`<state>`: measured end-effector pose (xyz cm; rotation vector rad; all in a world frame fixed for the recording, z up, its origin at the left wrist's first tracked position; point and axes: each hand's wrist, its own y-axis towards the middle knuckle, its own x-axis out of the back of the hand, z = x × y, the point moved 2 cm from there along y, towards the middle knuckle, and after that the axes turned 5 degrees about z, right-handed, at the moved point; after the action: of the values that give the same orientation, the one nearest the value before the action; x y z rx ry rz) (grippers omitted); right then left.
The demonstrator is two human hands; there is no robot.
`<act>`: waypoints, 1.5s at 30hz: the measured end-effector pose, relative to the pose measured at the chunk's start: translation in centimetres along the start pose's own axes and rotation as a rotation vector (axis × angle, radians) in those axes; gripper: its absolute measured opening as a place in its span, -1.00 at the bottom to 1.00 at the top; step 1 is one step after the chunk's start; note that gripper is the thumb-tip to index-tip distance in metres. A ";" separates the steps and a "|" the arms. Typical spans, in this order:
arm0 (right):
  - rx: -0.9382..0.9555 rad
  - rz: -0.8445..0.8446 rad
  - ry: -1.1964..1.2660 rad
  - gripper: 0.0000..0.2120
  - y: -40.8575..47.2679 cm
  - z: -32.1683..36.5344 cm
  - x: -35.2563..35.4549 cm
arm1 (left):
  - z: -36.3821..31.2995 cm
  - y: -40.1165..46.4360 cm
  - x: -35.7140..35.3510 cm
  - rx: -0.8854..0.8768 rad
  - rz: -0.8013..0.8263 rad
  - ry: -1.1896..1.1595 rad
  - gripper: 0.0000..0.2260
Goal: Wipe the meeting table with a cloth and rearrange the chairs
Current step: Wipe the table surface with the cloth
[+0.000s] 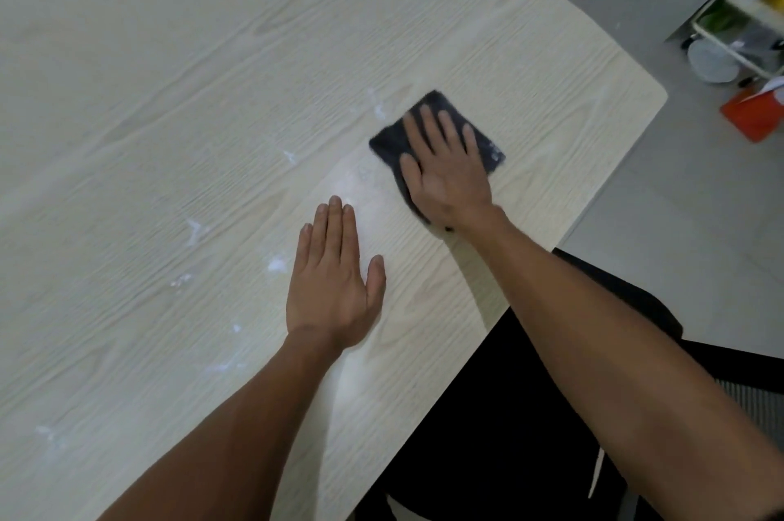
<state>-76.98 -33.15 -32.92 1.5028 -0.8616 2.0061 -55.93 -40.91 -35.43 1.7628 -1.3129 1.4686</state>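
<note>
Pale wood table (169, 96), no writing; right hand (445, 172) flat on dark cloth (488, 138)

A pale wooden table (178, 66) with a wavy grain fills most of the view, its rounded corner reaching toward the far right. A dark cloth (488, 138), folded to a rough square, lies flat on the top not far from that corner. The right hand (445, 172) presses down on the cloth with fingers spread and straight. Nearer and to the left, the left hand (335, 283) rests palm down on the bare wood, fingers together. Small white smears (276, 264) dot the surface to the left of both hands, scattered from near the cloth down toward the near left edge.
</note>
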 end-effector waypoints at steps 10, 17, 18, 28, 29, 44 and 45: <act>-0.118 -0.037 0.023 -0.38 5.2 0.7 1.5 | 0.0 0.2 0.0 0.000 -0.003 0.003 -0.32; -0.087 -0.031 -0.004 -0.41 0.9 -3.5 1.3 | -0.2 0.0 0.3 -0.009 0.000 -0.015 -0.32; -0.161 -0.054 0.005 -0.40 2.9 -3.5 1.6 | -0.2 0.1 0.3 -0.008 -0.003 -0.016 -0.32; 0.072 0.003 -0.041 -0.41 -0.1 -2.0 0.5 | 0.0 0.0 0.4 -0.010 0.016 -0.015 -0.32; -0.024 -0.008 -0.027 -0.41 1.0 -3.0 1.1 | -0.1 0.0 0.4 -0.012 0.015 -0.017 -0.32; -0.134 -0.043 0.004 -0.39 5.4 -3.6 2.4 | 0.0 0.0 0.4 -0.015 0.006 -0.042 -0.33; -0.216 -0.062 0.019 -0.38 7.9 -3.9 3.1 | 0.0 0.0 0.4 -0.014 0.002 -0.044 -0.33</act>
<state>-85.94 -35.67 -32.28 1.3704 -0.9774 1.8163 -55.96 -41.00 -35.09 1.7953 -1.3442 1.4256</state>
